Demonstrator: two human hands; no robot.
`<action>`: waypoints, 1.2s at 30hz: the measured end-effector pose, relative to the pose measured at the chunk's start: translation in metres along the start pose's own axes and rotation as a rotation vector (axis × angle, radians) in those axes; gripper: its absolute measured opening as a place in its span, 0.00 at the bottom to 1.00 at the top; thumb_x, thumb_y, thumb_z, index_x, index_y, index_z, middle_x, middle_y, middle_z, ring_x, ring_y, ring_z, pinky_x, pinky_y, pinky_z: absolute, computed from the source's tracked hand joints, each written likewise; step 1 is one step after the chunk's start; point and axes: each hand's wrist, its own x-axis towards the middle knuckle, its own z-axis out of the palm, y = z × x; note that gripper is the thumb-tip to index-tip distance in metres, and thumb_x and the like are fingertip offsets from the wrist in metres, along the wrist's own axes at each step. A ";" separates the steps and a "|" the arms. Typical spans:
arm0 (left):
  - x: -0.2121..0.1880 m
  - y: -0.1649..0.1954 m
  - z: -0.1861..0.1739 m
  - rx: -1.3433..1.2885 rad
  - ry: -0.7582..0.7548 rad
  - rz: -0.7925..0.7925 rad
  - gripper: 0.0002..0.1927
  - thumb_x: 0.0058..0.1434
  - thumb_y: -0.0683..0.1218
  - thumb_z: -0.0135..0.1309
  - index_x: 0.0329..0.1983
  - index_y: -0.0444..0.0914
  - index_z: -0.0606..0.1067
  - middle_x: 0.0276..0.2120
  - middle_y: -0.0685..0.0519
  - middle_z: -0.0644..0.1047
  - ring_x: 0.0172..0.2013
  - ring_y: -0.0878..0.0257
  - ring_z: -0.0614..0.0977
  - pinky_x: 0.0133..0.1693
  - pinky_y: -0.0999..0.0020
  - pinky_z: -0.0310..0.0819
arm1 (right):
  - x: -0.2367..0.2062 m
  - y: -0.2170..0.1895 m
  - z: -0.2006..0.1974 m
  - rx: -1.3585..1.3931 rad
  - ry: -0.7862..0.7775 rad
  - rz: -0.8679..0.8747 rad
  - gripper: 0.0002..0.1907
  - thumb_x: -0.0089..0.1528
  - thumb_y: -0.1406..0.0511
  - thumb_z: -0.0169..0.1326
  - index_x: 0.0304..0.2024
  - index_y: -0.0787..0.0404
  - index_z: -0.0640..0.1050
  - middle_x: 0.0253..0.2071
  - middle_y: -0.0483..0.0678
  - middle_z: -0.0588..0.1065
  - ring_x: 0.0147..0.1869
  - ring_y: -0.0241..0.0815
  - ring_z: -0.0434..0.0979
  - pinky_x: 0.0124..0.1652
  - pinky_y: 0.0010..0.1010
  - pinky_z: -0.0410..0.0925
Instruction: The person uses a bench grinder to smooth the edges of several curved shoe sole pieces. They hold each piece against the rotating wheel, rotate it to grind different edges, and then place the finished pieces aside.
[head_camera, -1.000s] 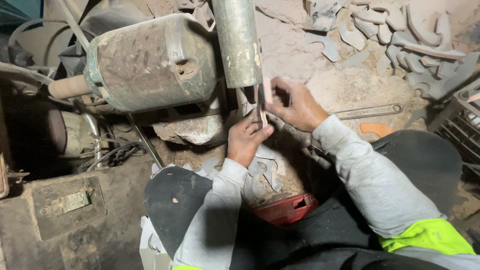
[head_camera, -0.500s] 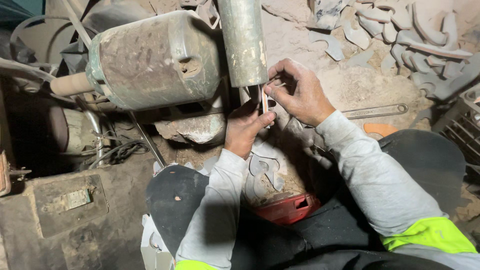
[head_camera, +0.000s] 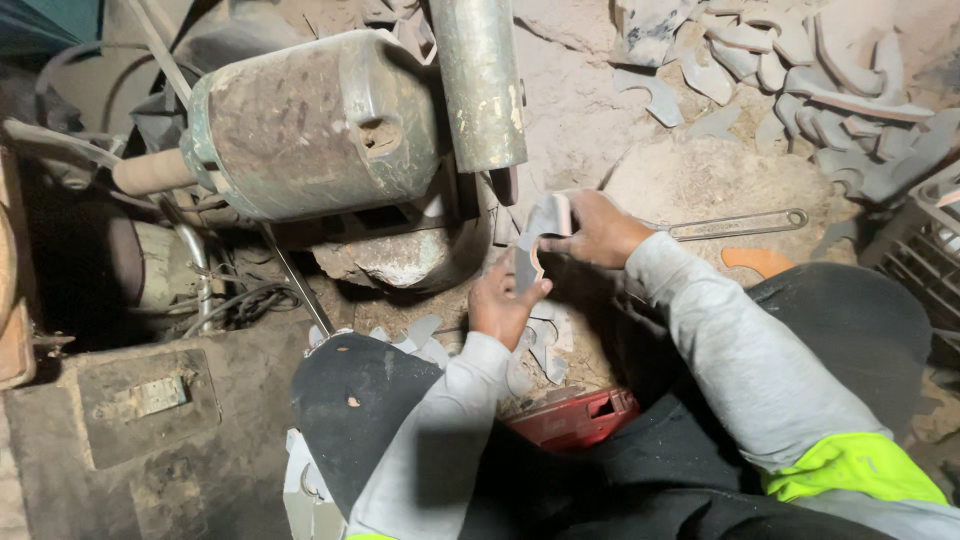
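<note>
grey metal, thin and curved: the blank (head_camera: 533, 252) stands between my two hands, its long axis running from near my lap up toward the machine. my right hand (head_camera: 597, 232) pinches its upper end, thumb and fingers closed over the top edge; my left hand (head_camera: 499, 303) is closed on the lower end from below and a little to the left. so the piece lies up and slightly right of my left grip, down and left of my right one, held clear of the dirt, nearly upright with a slight lean.

just above the top of the blank hangs the dull vertical cylinder (head_camera: 479, 80) of the machine, and my right hand is the nearer of the two to it. left of that sits the rusty green motor housing (head_camera: 310, 125) with its shaft sticking out toward the left.

under my left wrist, more cut blanks lie scattered on the ground (head_camera: 535, 345), near a red tool body (head_camera: 570, 418) between my knees. beyond my right hand a long flat wrench (head_camera: 735, 225) lies on the sandy mound, and farther up, well apart, a heap of similar curved pieces (head_camera: 800, 70).
</note>
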 end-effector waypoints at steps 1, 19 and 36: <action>0.002 0.003 0.000 0.153 0.073 0.010 0.34 0.53 0.40 0.67 0.63 0.28 0.72 0.48 0.49 0.79 0.43 0.63 0.82 0.44 0.68 0.80 | 0.000 -0.002 -0.002 0.017 -0.015 0.004 0.21 0.55 0.59 0.68 0.43 0.64 0.78 0.36 0.51 0.78 0.40 0.41 0.78 0.44 0.36 0.70; 0.006 0.009 -0.002 -0.539 -0.195 -0.203 0.31 0.61 0.39 0.60 0.68 0.28 0.67 0.52 0.47 0.79 0.46 0.59 0.83 0.45 0.65 0.82 | -0.001 -0.018 0.007 0.319 0.175 -0.016 0.13 0.59 0.69 0.62 0.44 0.65 0.75 0.39 0.47 0.77 0.43 0.34 0.77 0.46 0.28 0.74; 0.016 0.057 -0.010 -0.525 -0.214 0.040 0.33 0.62 0.38 0.62 0.69 0.25 0.66 0.59 0.44 0.76 0.53 0.61 0.81 0.46 0.69 0.80 | -0.003 -0.059 -0.010 0.268 0.351 -0.084 0.10 0.62 0.69 0.60 0.45 0.65 0.76 0.38 0.47 0.76 0.41 0.32 0.77 0.40 0.26 0.73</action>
